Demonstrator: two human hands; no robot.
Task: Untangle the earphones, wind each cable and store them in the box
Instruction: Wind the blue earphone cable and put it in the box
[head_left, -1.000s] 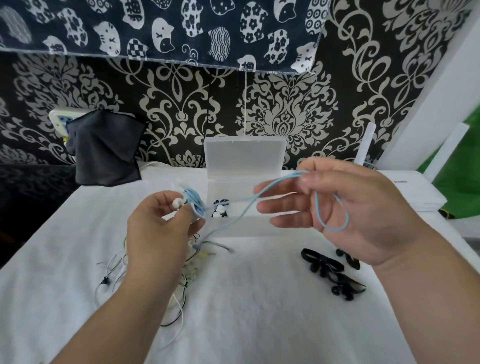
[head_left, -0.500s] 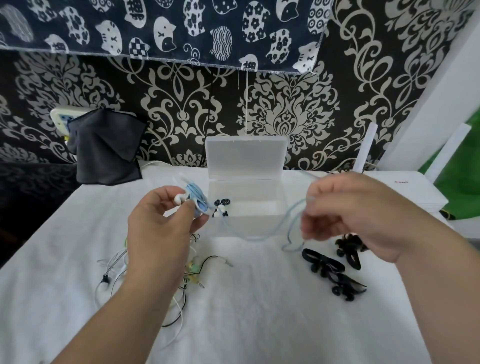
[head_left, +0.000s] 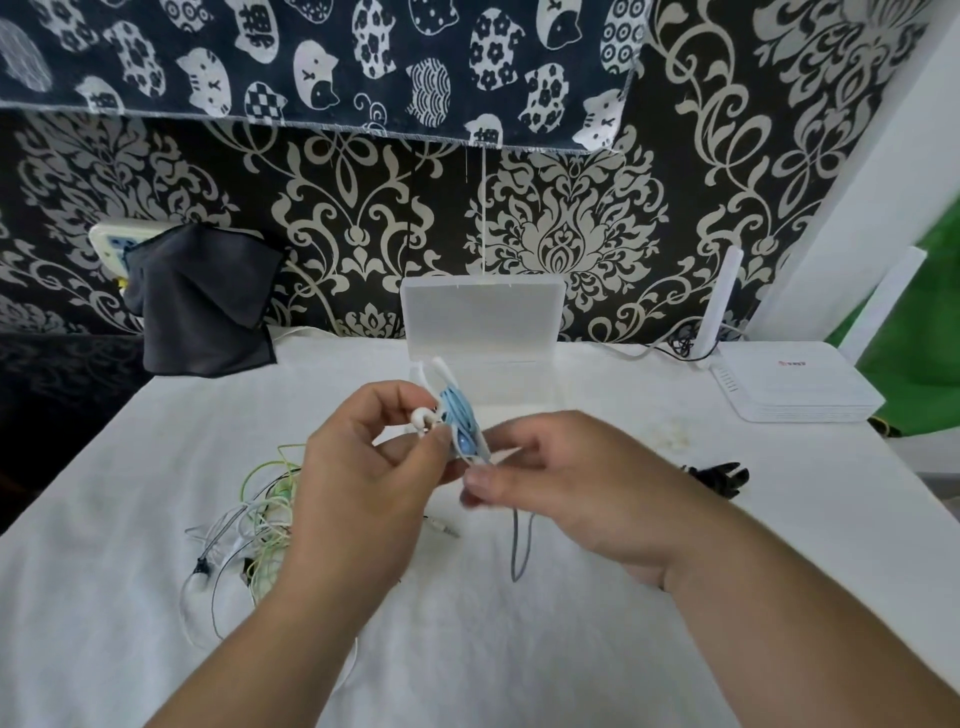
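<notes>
Earphone winding before one open box: left hand grips one blue coil, right hand (blurred) pinches its cable.

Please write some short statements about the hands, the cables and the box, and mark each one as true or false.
1. The left hand holds the blue cable bundle. True.
2. The box has its lid closed. False: the lid stands open.
3. A tangle of green and white cables lies on the white cloth. True.
4. The right hand rests flat on the cloth. False: it is raised, pinching cable at the bundle.
</notes>
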